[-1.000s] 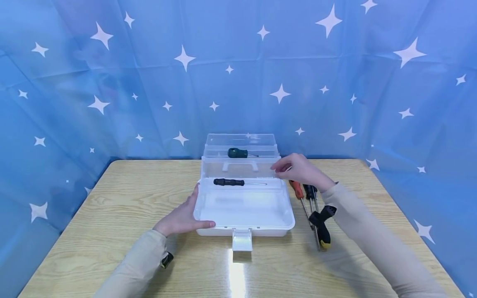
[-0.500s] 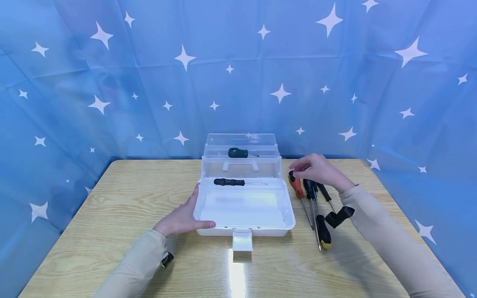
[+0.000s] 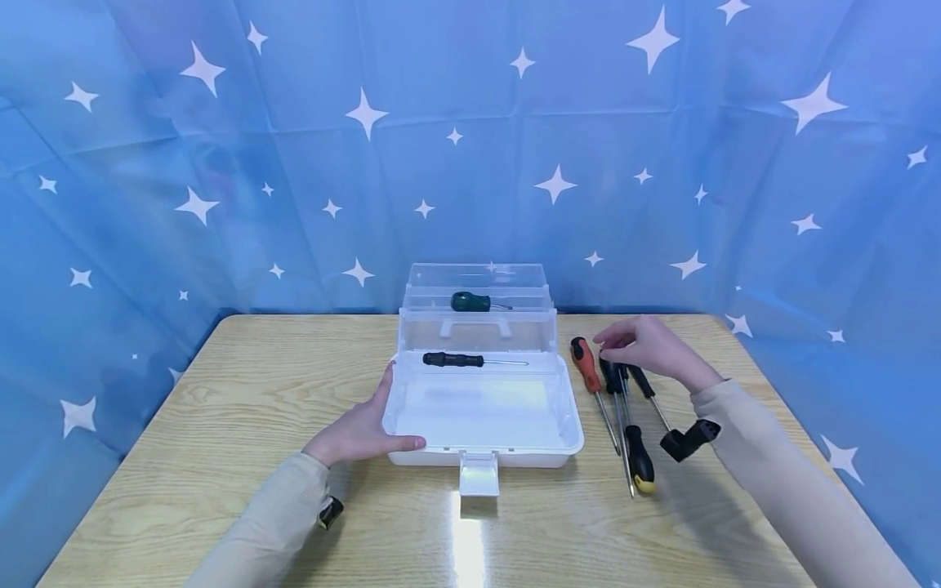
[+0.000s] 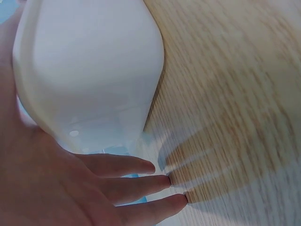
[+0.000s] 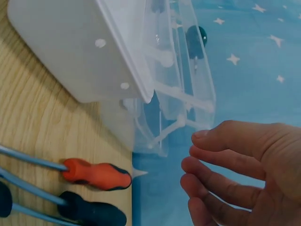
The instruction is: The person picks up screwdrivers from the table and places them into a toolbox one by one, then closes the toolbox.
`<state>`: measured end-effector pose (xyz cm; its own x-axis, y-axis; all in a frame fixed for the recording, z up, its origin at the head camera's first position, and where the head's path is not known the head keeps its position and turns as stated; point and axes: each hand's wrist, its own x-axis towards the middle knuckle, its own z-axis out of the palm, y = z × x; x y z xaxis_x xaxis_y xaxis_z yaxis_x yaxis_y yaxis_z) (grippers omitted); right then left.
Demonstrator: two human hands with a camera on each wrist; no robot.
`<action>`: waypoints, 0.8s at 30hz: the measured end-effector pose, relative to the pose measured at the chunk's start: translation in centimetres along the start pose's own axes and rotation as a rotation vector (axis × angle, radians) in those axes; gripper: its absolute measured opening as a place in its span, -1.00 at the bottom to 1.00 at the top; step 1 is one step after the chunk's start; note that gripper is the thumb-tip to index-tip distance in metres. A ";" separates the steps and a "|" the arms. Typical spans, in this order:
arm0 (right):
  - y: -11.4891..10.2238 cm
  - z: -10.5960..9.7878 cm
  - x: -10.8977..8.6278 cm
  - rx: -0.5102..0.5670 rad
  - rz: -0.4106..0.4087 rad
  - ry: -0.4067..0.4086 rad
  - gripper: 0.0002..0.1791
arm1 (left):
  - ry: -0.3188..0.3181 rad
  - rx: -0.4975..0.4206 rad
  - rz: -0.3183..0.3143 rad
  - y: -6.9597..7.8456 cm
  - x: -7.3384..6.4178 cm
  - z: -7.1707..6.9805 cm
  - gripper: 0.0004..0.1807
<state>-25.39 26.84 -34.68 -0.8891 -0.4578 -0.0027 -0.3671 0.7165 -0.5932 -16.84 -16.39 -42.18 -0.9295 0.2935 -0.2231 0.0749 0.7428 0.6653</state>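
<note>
My left hand (image 3: 365, 429) lies along the left side of a white toolbox (image 3: 481, 459), its thumb at the front rim. In the left wrist view, three straight fingers (image 4: 136, 188) extend past the box wall. My right hand (image 3: 650, 349), fingers loosely bent and holding nothing, hovers over the handles of several screwdrivers right of the box. Nearest its fingertips is a black-handled screwdriver (image 3: 610, 374); left of that lies an orange-and-black screwdriver (image 3: 586, 363). A black-and-yellow screwdriver (image 3: 638, 461) points the opposite way, and another thin black-handled one (image 3: 643, 382) lies under the hand.
The toolbox's clear tiered trays (image 3: 478, 327) are folded out at the back, carrying a green screwdriver (image 3: 470, 302) and a slim black screwdriver (image 3: 453, 359). Its front latch (image 3: 479, 478) hangs down. A blue starred curtain (image 3: 470, 163) stands behind the wooden table (image 3: 294, 367).
My right hand has moved right, away from the toolbox trays and past the orange screwdriver, to over the black handles, uncovering the orange one. My left hand has stayed at the box.
</note>
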 end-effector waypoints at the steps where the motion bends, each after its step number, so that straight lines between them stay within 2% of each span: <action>1: 0.1 0.0 -0.1 0.003 0.002 0.001 -0.70 | 0.000 0.002 -0.004 0.0 0.0 0.0 0.40; 17: 2.9 0.2 -1.7 -0.011 0.021 0.020 -0.68 | -0.010 0.020 -0.045 0.2 0.0 -0.1 0.40; 24: 4.4 0.9 -2.1 0.010 0.083 0.016 -0.68 | -0.005 0.018 -0.049 0.3 -0.1 -0.1 0.40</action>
<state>-24.84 30.47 -38.02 -0.9206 -0.3886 -0.0391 -0.2895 0.7461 -0.5996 -16.75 -16.25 -41.88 -0.9303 0.2597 -0.2592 0.0356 0.7669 0.6407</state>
